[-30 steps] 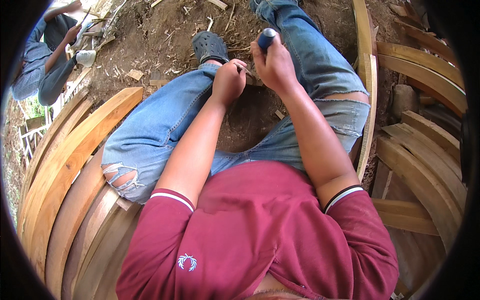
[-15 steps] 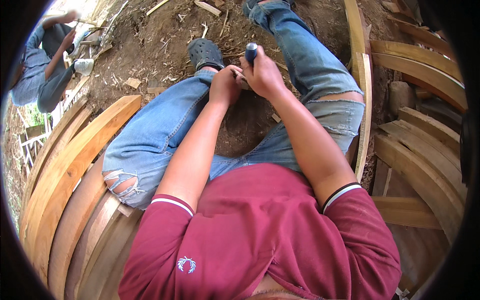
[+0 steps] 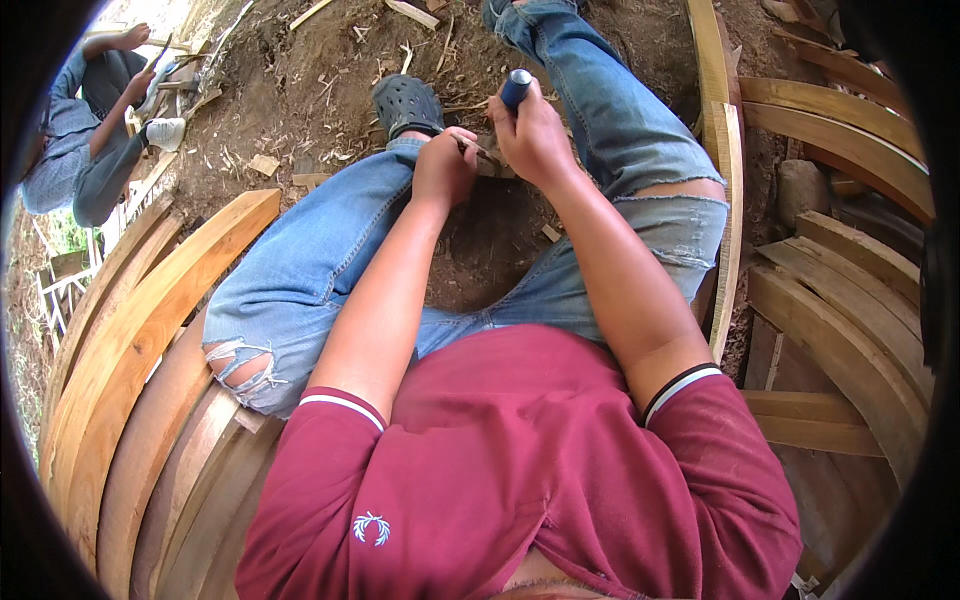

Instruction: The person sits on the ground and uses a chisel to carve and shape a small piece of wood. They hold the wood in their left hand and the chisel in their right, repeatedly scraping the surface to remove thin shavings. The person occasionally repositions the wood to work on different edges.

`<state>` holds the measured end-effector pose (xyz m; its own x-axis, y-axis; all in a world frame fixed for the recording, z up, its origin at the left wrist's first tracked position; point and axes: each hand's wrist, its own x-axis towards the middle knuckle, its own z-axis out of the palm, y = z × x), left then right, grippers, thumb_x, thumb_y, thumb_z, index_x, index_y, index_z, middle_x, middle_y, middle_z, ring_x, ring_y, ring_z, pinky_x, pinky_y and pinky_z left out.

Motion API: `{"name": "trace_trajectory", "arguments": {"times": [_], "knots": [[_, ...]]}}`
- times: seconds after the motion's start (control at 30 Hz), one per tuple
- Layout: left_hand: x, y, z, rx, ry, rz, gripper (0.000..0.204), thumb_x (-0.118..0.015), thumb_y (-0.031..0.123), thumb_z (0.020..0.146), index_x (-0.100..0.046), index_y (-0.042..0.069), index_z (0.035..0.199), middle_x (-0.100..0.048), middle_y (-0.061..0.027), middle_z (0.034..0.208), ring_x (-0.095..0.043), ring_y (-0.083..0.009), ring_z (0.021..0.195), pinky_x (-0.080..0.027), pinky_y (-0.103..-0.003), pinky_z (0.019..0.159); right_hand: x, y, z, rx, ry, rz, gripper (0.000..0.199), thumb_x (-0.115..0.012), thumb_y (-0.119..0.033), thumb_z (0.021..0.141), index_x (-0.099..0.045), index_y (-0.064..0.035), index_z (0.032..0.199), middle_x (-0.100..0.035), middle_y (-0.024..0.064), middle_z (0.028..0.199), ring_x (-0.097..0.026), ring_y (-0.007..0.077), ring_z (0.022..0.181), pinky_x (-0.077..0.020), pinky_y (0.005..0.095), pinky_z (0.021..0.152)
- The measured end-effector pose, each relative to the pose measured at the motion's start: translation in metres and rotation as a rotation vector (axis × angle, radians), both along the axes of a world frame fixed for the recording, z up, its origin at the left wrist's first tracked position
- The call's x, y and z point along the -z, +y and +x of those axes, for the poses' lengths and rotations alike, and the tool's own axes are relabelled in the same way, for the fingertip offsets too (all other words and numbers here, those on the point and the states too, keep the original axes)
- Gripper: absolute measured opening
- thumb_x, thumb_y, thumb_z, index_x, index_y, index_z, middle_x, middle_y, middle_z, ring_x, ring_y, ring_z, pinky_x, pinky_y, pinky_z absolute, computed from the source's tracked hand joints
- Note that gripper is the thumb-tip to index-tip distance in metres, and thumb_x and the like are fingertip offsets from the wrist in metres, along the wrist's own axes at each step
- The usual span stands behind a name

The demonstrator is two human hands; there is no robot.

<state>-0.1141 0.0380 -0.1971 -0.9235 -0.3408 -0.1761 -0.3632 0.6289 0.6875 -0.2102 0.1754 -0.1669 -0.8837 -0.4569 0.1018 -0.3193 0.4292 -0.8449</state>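
Observation:
My right hand (image 3: 535, 140) is closed around a tool with a dark blue handle (image 3: 515, 92) and a silver end cap. That cap points up, and the tool's working end is hidden below my fist. To the left of it, my left hand (image 3: 444, 168) is closed in a pinch on a thin, dark piece (image 3: 462, 146), whose kind I cannot make out. A small wooden block (image 3: 492, 166) shows between my two hands, low near the ground. Whether either hand touches it is unclear.
Curved wooden planks (image 3: 150, 345) are stacked at my left, and more curved planks (image 3: 840, 310) lie at my right. A long board (image 3: 728, 230) runs beside my right leg. Shavings and offcuts litter the dirt (image 3: 330, 90). Another person (image 3: 90, 130) sits at the far left.
My right hand has shifted slightly up and right with the blue-handled tool, widening the gap between my hands. My left hand has moved slightly left. The wooden block between them shows more.

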Motion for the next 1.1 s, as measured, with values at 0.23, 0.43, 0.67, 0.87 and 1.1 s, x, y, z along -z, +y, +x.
{"name": "trace_trajectory", "arguments": {"times": [0.23,0.43,0.67,0.87,1.1], "knots": [[0.01,0.001,-0.001,0.008,0.13,-0.058,0.013,-0.066,0.011,0.087,-0.069,0.005,0.098,-0.071,-0.018,0.092,-0.07,-0.0354,0.088,-0.055,-0.041,0.079,-0.001,-0.003,0.002,-0.026,0.002,-0.065,0.034,-0.061,-0.026,0.096,-0.044,0.0009,0.11,-0.065,0.0289,0.082,-0.062,0.0512,0.082,-0.0482,0.0567,0.069],[0.0,0.004,-0.002,0.07,0.045,-0.037,0.017,-0.068,0.011,0.087,-0.068,0.003,0.101,-0.072,-0.02,0.093,-0.069,-0.037,0.092,-0.054,-0.041,0.079,-0.02,0.001,0.002,-0.036,-0.008,-0.039,0.034,-0.061,-0.025,0.096,-0.044,0.0003,0.109,-0.065,0.0295,0.083,-0.061,0.0521,0.082,-0.0474,0.0568,0.069],[0.005,0.004,-0.002,0.057,0.013,-0.014,0.017,-0.063,0.012,0.087,-0.067,0.007,0.103,-0.071,-0.0193,0.097,-0.067,-0.0371,0.096,-0.054,-0.043,0.085,-0.005,0.0,0.004,-0.079,-0.029,-0.014,0.034,-0.062,-0.026,0.096,-0.045,-0.0005,0.11,-0.065,0.0297,0.086,-0.062,0.051,0.085,-0.0479,0.0563,0.072],[0.0,0.007,-0.003,0.049,-0.005,-0.019,0.015,-0.064,0.011,0.087,-0.069,0.005,0.1,-0.071,-0.0196,0.095,-0.068,-0.037,0.094,-0.054,-0.044,0.083,0.003,0.0,0.006,-0.047,0.001,-0.012,0.035,-0.062,-0.028,0.096,-0.045,-0.0003,0.111,-0.066,0.0297,0.089,-0.062,0.0508,0.087,-0.0482,0.0564,0.073],[0.003,0.003,-0.004,0.002,0.072,0.019,0.012,-0.065,0.011,0.087,-0.069,0.005,0.096,-0.071,-0.0194,0.089,-0.069,-0.0378,0.088,-0.055,-0.042,0.077,-0.006,-0.003,-0.002,-0.013,0.03,-0.11,0.033,-0.062,-0.026,0.096,-0.044,-0.0008,0.108,-0.065,0.0293,0.083,-0.062,0.0513,0.081,-0.0476,0.0574,0.069]]}}
